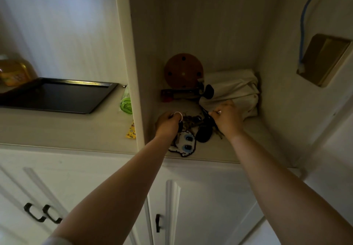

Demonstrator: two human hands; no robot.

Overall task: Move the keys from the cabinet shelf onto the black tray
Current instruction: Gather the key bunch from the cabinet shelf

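Note:
A tangle of keys (192,120) lies on the cabinet shelf (225,149) with a dark fob (204,134) and a pixel-bead ghost charm (184,144). My left hand (168,125) grips the left end of the bunch at a white ring (178,115). My right hand (228,119) pinches a dark strap or key at the right side of the bunch. The black tray (55,96) sits on the counter to the left, beyond the cabinet's side panel, with nothing on it.
Behind the keys stand a round wooden disc (183,72), a dark flat case (179,92) and a folded white cloth bag (233,89). A green packet (126,103) and a yellow packet (131,131) lie by the panel. An orange bottle (14,71) stands behind the tray.

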